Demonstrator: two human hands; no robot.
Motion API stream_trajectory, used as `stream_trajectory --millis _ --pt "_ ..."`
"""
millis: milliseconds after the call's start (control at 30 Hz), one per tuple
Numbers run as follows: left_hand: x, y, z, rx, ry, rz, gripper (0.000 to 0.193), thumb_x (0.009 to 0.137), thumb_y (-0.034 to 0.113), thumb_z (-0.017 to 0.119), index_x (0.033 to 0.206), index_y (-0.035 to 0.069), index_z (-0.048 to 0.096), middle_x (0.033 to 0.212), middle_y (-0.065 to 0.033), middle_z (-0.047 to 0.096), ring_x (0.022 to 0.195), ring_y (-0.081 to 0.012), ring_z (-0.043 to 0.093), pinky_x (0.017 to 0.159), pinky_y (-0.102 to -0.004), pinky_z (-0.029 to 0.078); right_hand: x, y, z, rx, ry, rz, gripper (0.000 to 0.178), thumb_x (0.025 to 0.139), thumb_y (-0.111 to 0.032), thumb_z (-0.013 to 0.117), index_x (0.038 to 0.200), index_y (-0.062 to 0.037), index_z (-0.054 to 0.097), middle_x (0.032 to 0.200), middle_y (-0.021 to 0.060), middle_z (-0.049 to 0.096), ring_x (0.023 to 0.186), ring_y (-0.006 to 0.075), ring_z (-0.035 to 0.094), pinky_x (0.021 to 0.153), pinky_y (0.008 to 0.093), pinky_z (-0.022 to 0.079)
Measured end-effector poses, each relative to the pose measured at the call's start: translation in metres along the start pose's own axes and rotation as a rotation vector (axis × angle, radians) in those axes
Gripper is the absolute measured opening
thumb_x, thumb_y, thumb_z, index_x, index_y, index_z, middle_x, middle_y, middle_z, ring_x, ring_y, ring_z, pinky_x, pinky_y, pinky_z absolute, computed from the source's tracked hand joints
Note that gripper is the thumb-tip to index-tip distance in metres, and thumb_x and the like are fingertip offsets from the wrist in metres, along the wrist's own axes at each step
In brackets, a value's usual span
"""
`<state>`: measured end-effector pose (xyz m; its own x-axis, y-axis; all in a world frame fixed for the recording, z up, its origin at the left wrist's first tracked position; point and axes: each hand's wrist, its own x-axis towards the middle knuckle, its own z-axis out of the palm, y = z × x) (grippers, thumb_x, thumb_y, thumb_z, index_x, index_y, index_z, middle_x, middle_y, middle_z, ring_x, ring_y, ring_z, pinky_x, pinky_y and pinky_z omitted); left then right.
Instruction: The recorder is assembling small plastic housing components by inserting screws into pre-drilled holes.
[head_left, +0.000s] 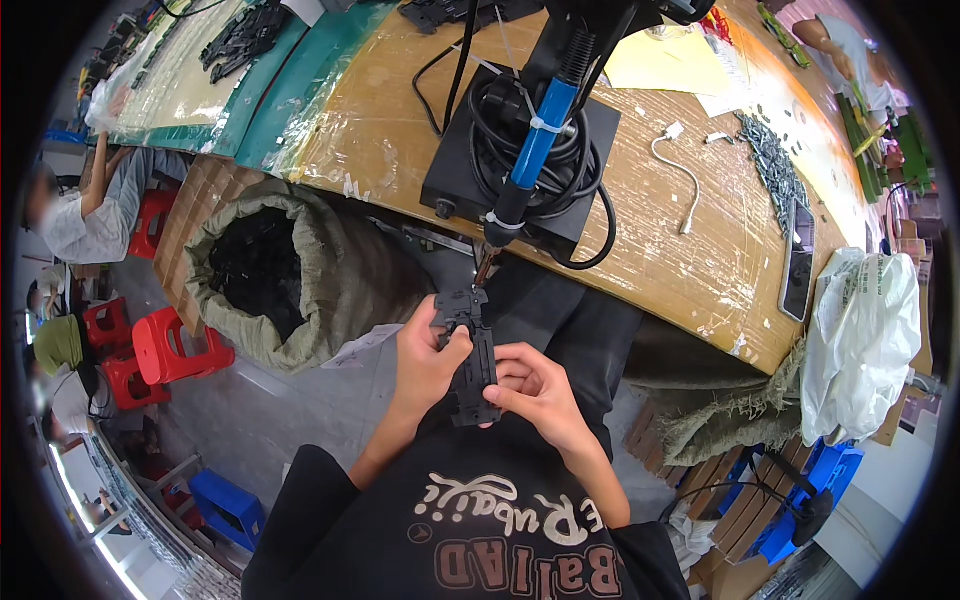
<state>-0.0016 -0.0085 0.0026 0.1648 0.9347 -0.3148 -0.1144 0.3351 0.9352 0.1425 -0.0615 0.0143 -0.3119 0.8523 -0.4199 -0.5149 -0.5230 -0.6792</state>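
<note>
Between my two hands is a long black plastic part (472, 352), held over my lap just off the table's front edge. My left hand (428, 362) grips its left side near the upper end, thumb bent over the face. Lower down, the fingers of my right hand (535, 392) pinch its right edge. Right above the part's upper end points the metal tip of a blue-handled soldering iron (540, 135), fixed upright on a stand. Whether the tip touches the part I cannot tell.
A black box with coiled cable (455, 180) sits at the table edge. To the left stands a sack (330, 260) of black parts, with red stools (170, 345) beyond. On the wooden table (650, 240) lie small dark pieces, a phone (797, 262) and a white cable. A white bag (860, 340) hangs right.
</note>
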Motion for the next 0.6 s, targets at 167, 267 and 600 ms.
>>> stream_trajectory --millis 167,267,600 --pt "-0.0010 0.0037 0.0024 0.006 -0.016 0.004 0.024 0.075 -0.005 0.047 0.098 -0.002 0.049 0.077 -0.0003 0.052 0.065 -0.0023 0.048 0.054 -0.0169 0.040 -0.0028 0.0007 0.0004 0.003 0.017 -0.020 0.032 0.077 0.003 0.057 0.107 0.0041 0.045 0.087 0.0109 0.057 0.074 0.0142 0.058 0.062 0.0265 0.051" --pt "-0.0004 0.0015 0.0020 -0.032 -0.017 0.012 0.025 0.075 -0.006 0.047 0.099 -0.002 0.049 0.078 -0.0003 0.051 0.065 -0.0025 0.048 0.055 -0.0170 0.040 -0.0026 -0.0002 0.0011 0.013 0.017 -0.016 0.032 0.077 0.003 0.057 0.107 0.0042 0.045 0.088 0.0109 0.057 0.074 0.0142 0.057 0.062 0.0264 0.051" --pt "-0.0009 0.0007 -0.0029 -0.085 -0.018 -0.015 0.024 0.075 -0.005 0.048 0.098 -0.002 0.048 0.080 -0.0015 0.052 0.068 -0.0037 0.049 0.057 -0.0175 0.041 -0.0020 -0.0022 0.0063 -0.031 0.043 0.000 0.034 0.078 0.003 0.056 0.109 0.0046 0.044 0.085 0.0091 0.056 0.074 0.0124 0.056 0.062 0.0251 0.048"
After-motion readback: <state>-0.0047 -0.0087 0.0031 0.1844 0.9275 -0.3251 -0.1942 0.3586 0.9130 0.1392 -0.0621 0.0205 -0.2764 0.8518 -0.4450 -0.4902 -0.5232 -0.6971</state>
